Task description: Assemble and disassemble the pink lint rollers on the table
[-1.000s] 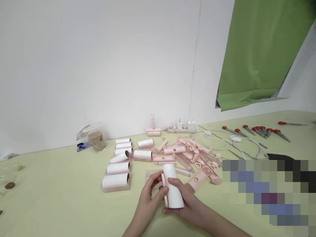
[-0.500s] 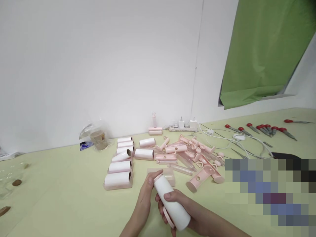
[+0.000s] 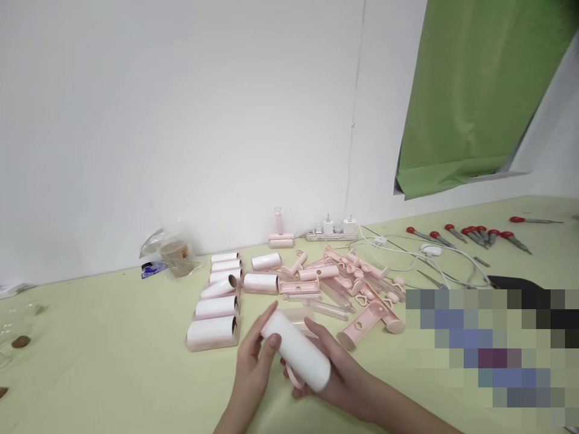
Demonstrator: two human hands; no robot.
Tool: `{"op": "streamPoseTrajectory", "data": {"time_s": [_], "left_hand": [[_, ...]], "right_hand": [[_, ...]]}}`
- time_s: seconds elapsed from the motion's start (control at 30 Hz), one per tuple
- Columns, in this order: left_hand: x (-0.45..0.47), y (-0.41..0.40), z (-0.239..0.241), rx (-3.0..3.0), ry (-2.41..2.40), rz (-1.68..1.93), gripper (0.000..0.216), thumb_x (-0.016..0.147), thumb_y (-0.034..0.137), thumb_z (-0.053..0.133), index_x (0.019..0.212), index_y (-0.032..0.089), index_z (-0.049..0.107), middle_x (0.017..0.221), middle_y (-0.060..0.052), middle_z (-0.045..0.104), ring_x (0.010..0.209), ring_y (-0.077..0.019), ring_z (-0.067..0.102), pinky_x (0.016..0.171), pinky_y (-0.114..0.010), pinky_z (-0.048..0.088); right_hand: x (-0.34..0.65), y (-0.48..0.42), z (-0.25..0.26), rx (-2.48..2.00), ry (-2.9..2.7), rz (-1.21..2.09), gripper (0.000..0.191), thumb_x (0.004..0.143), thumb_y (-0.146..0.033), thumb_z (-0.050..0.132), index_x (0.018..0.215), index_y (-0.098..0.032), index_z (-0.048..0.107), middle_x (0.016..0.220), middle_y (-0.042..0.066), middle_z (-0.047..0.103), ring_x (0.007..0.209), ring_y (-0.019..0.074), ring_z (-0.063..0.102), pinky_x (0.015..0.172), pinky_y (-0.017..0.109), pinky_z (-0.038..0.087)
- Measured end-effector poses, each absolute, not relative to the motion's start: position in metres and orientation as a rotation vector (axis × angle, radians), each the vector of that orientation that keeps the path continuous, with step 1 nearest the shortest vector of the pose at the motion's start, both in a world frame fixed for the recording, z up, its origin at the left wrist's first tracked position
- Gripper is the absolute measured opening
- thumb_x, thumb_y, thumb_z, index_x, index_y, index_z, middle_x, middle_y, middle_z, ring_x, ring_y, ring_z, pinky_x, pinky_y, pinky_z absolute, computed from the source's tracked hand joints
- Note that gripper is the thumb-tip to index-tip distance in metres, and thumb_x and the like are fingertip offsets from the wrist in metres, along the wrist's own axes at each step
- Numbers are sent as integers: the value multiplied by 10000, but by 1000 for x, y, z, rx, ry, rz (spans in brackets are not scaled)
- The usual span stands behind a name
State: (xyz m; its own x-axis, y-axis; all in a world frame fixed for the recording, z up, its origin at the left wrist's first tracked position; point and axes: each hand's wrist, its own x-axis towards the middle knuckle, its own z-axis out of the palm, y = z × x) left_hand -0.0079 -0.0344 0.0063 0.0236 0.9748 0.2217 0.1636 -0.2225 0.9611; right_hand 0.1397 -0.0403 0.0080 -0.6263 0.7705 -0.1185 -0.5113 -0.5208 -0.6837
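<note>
Above the table's near edge, both hands hold a white lint roller refill (image 3: 298,349), tilted with its upper end to the left. My left hand (image 3: 256,355) grips that upper end, thumb on the front and fingers behind. Around the lower right end curls my right hand (image 3: 344,377), its thumb lifted away from the roll. A pink plastic part (image 3: 295,377) shows beneath the roll, partly hidden by the right hand's fingers. Just behind the hands lies a clear plastic cover (image 3: 296,315).
Left of centre stands a column of white rolls in clear covers (image 3: 212,331). Pink roller frames and handles (image 3: 362,325) are piled behind and to the right. Farther back lie a power strip (image 3: 332,236), white cables (image 3: 409,256) and several red-handled tools (image 3: 474,234). A bagged cup (image 3: 176,256) stands by the wall.
The roll has moved slightly up and left and now lies more level. My left thumb has come onto its front, while my right thumb has lifted off it. The view has shifted slightly.
</note>
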Motion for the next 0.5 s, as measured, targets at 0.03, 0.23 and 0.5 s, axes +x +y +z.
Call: {"op": "streamPoseTrajectory", "data": {"time_s": [0.03, 0.23, 0.5], "left_hand": [[-9, -34, 6, 1514, 1258, 1429, 558, 710, 530, 498, 1152, 191, 516, 1127, -72, 566, 905, -236, 556, 711, -258, 464], [-13, -34, -4, 2052, 1185, 1762, 487, 784, 254, 513, 1252, 257, 376, 1140, -89, 536, 1030, -224, 507, 823, -307, 435], [-15, -33, -10, 2561, 1028, 1755, 626, 784, 125, 498, 1321, 277, 215, 1140, -116, 487, 1068, -216, 475, 816, -316, 450]], "right_hand": [[140, -38, 8, -511, -748, 2097, 421, 792, -511, 406, 932, -142, 553, 749, 49, 564, 658, 140, 534, 638, 289, 455], [142, -32, 3, -572, -823, 1639, 321, 771, -416, 518, 1034, -234, 500, 1021, 45, 544, 1027, 178, 456, 883, 304, 355], [145, -36, 7, -640, -1092, 1505, 464, 754, -367, 575, 1167, -255, 396, 1191, 57, 444, 1138, 195, 377, 963, 344, 278]]}}
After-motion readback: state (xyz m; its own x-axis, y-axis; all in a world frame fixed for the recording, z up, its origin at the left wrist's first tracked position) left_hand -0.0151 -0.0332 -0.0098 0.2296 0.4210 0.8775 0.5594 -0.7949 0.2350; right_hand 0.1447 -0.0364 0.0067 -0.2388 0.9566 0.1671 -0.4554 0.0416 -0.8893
